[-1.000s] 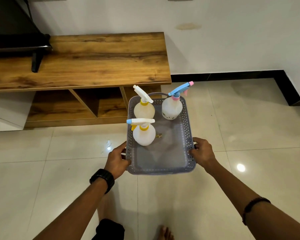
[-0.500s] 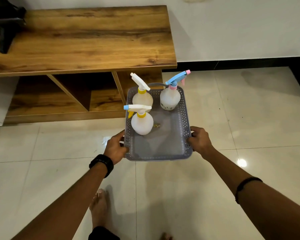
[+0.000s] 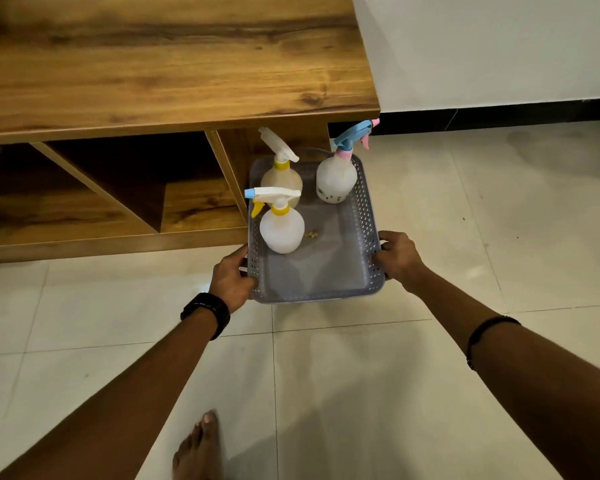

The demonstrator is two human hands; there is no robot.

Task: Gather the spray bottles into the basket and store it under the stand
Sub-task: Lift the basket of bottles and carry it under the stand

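A grey perforated basket (image 3: 326, 278) hangs above the tiled floor, right in front of the wooden stand (image 3: 174, 81). My left hand (image 3: 231, 277) grips its left rim and my right hand (image 3: 397, 256) grips its right rim. Three translucent spray bottles stand upright inside. One with a white trigger and blue nozzle (image 3: 280, 226) is nearest me on the left. Behind it stands one with a white trigger and yellow collar (image 3: 280, 174). At the far right corner is one with a blue trigger and pink collar (image 3: 336, 176). The basket's far end is level with the stand's rightmost compartment.
The stand's open lower shelf (image 3: 201, 206) has wooden dividers and a low front lip. A white wall with black skirting (image 3: 499, 112) runs to the right. My bare foot (image 3: 200, 448) is on the cream floor tiles below the arms.
I have stepped closer to the stand, carrying the basket forward and lower with both hands. The stand's top now fills the upper left. The bottles have stayed upright.
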